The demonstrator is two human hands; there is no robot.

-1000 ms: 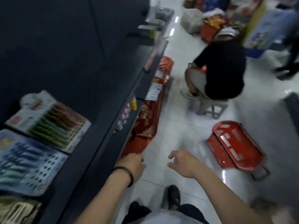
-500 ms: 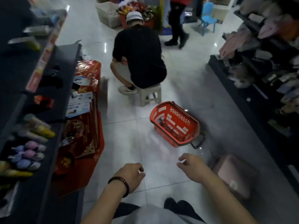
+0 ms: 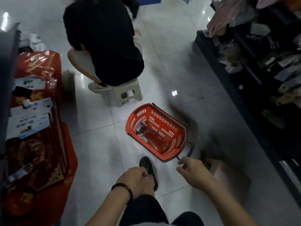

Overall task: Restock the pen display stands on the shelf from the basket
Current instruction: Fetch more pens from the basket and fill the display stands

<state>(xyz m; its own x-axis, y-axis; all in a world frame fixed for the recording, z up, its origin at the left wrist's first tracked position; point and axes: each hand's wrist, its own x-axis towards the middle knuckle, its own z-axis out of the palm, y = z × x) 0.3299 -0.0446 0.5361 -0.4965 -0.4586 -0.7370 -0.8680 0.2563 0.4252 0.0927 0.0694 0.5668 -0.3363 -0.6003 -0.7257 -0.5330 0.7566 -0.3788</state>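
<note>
A red plastic basket (image 3: 171,128) with slotted walls stands on the tiled floor in the aisle, tilted toward me. A few packs of pens (image 3: 144,131) lie in its bottom. My right hand (image 3: 193,172) hovers just in front of the basket's near rim and dark handle, fingers loosely curled, holding nothing. My left hand (image 3: 134,176), with a dark bracelet on the wrist, hangs loosely curled above my foot and holds nothing. The pen display stands are out of view.
A person in black (image 3: 101,39) sits on a small stool (image 3: 127,93) just beyond the basket. Red packaged goods (image 3: 37,144) with papers on top line the left. Dark shelves (image 3: 263,88) with goods run along the right. A pink box (image 3: 228,175) lies right of my hand.
My view has swung from the left shelf with the pen stands down to the aisle. The basket now lies much nearer, and my right hand has come close to its handle.
</note>
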